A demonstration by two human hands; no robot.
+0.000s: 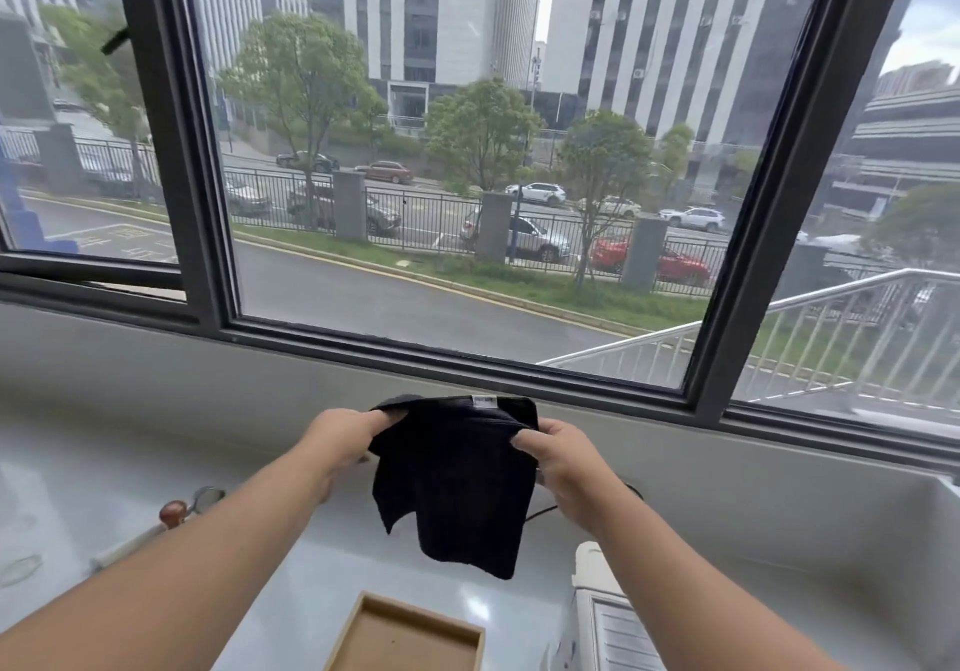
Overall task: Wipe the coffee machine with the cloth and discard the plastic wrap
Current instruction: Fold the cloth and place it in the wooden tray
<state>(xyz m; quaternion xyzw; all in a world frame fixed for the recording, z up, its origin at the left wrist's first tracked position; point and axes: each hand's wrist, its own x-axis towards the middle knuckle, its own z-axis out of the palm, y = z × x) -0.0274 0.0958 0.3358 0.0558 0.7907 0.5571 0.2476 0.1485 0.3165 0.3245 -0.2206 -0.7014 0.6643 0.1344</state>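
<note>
two hands, left hand point(340, 439) and right hand point(563, 465), pinch the black cloth's point(452, 483) top corners; top edge level, its length hanging down.

The white coffee machine point(602, 618) at lower right is cut off by the bottom edge, and the right forearm point(691, 582) covers its far side. The wooden tray point(410, 644) also runs off the bottom edge. A white-handled tool with a brown knob point(173, 513) is half hidden behind the left forearm point(182, 566), so its kind cannot be told. The fingers of the left hand point(340, 436) and right hand point(563, 467) disappear behind the cloth point(457, 493) they pinch. The cloth's white label point(484, 401) is too small to read. A black cable point(540, 513) shows only between cloth and right wrist.
</note>
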